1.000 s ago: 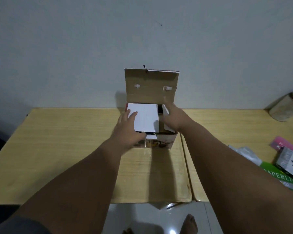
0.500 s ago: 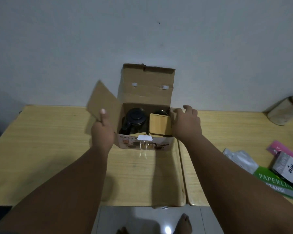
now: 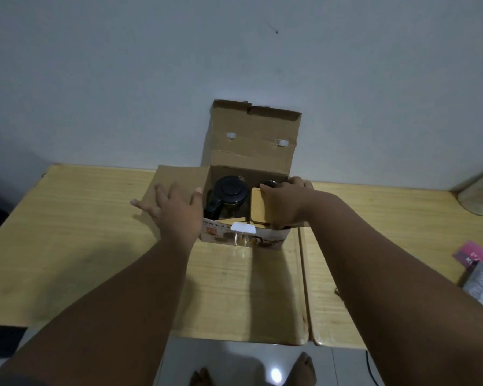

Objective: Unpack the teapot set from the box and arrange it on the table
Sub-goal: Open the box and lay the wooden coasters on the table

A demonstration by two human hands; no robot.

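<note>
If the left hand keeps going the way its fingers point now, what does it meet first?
The left hand lies spread on the box's left flap, fingers pointing away and leftward. Straight on, it likely slides off the flap onto bare table, then the wall; depth is uncertain.

A cardboard box (image 3: pixel 244 232) stands open at twelve o'clock on the wooden table (image 3: pixel 67 232), its back flap upright against the wall. The left hand (image 3: pixel 176 211) lies spread flat on the side flap (image 3: pixel 176 176), which is folded out toward nine o'clock. Inside, a dark teapot (image 3: pixel 229 195) fills the box's nine o'clock half. The right hand (image 3: pixel 283 203) curls over a pale wooden piece (image 3: pixel 258 207) in the three o'clock half. Printed packets (image 3: pixel 482 277) lie at the table's three o'clock edge, well apart from the box.
</note>
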